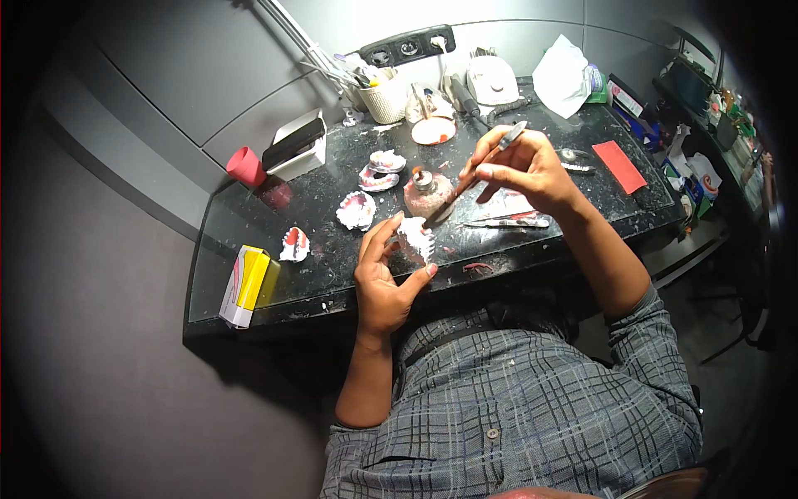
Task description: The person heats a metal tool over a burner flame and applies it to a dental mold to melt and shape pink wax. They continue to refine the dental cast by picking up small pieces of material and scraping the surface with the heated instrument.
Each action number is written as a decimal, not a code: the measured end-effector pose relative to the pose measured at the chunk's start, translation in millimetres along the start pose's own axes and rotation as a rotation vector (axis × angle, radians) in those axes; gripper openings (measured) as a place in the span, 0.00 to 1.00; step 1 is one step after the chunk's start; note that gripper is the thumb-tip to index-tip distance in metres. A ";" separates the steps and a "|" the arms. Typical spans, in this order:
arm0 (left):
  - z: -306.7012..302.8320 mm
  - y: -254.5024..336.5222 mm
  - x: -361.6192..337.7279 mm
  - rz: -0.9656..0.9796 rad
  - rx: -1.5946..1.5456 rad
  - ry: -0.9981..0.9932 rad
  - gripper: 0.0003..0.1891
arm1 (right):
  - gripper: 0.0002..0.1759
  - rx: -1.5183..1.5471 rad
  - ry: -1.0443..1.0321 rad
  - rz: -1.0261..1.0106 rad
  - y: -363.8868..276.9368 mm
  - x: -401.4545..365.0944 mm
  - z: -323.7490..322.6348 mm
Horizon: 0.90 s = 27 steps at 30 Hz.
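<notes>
Between the thumb and fingers of my left hand (384, 287) is a white dental cast (418, 241) with a row of teeth, held near the desk's front edge. My right hand (528, 170) grips a wax knife (440, 214) like a pen. Its dark blade slants down to the top of the cast; whether it touches cannot be made out. Just behind stands a glass spirit burner (426, 198) with a metal neck; no flame is visible. A slim metal carver (507, 223) lies below my right hand. A small red wax scrap (478, 267) is at the front edge.
More dental casts (357, 211) sit to the left, one smaller piece (294, 244) with pink wax. Around them are a yellow box (249, 283), a red cup (245, 166), a tool basket (384, 100), a wax-stained dish (434, 130) and a red wax sheet (619, 166).
</notes>
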<state>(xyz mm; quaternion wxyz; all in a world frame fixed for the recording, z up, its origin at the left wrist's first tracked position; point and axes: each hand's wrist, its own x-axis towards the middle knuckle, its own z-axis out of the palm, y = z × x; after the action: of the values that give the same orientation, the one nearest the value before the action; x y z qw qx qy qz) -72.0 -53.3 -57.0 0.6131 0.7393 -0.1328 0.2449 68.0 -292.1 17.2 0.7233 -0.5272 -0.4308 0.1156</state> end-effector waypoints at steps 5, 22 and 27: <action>0.4 -0.7 0.2 0.004 0.006 0.008 0.40 | 0.08 -0.242 0.486 -0.172 0.6 7.4 -17.5; 2.6 -4.3 -0.8 0.012 -0.077 0.011 0.41 | 0.09 -0.011 0.404 -0.018 3.3 6.3 -16.6; 3.1 -4.9 -1.1 0.034 -0.096 0.000 0.40 | 0.09 0.008 0.087 0.097 2.4 5.6 -1.1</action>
<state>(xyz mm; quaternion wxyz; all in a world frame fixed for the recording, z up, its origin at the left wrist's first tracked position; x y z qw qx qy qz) -69.8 -55.4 -62.2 0.6437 0.7066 -0.1568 0.2486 72.9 -288.3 17.8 0.7369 -0.5491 -0.3724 0.1292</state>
